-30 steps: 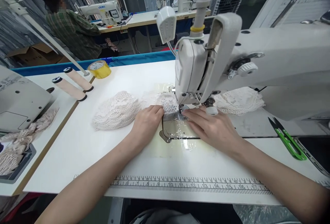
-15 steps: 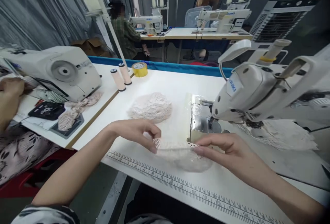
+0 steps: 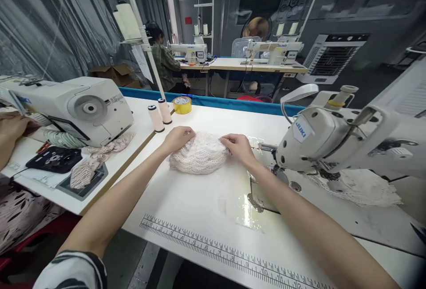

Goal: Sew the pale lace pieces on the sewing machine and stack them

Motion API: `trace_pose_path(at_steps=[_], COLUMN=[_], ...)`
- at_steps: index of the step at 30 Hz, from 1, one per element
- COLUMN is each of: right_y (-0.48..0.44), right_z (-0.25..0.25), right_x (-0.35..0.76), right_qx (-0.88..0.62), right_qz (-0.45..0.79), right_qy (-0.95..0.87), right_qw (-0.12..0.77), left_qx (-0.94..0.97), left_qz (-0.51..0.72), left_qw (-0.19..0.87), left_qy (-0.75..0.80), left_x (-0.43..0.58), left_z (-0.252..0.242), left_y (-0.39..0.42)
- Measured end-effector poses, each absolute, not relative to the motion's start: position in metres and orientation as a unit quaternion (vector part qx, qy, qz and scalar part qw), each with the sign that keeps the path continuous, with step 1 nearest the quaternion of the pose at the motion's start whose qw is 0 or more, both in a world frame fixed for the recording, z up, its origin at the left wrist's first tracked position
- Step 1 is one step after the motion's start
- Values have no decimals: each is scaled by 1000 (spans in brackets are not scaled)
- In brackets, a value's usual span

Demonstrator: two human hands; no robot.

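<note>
A stack of pale pink lace pieces lies on the white sewing table, its scalloped layers facing me. At the stack's far left corner, my left hand pinches the edge of a lace piece between thumb and fingers. My right hand pinches the same lace at the far right corner. The piece lies across the top of the stack; where it parts from the layers below I cannot tell. Right of my right hand stands a white sewing machine, its metal plate partly behind my forearm.
A printed ruler runs along the table's front edge. Two pink thread cones and a yellow tape roll stand at the back left. More lace lies behind the machine head. A co-worker's hand is at the left machine.
Both hands have moved away from the front edge to the stack, bringing the lace piece they held there. The view has shifted too, showing more of the room's far wall.
</note>
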State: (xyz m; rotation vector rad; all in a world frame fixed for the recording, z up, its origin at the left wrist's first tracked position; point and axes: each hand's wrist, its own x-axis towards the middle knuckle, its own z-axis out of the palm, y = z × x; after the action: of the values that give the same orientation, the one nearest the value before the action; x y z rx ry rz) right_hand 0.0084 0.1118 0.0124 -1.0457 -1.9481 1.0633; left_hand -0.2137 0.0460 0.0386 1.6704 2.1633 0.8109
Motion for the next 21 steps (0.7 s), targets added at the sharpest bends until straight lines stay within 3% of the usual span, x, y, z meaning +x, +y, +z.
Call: trace_pose_path(at_steps=[14,18,21], right_y=[102,62,24], right_z=[18,20,20], right_x=[21,71,120], right_qx=[-430,-399,-366], right_qz=[302,292,288], right_qy=[-802,-831,-856], right_qw=[283,255,226], left_qx=[590,730,843], left_qz=[145,206,161], left_qw=[-78,-141,-150], left_qy=[790,636,491], left_x=[-195,-169,-151], left_z=[38,38,28], left_y=[6,0,-4])
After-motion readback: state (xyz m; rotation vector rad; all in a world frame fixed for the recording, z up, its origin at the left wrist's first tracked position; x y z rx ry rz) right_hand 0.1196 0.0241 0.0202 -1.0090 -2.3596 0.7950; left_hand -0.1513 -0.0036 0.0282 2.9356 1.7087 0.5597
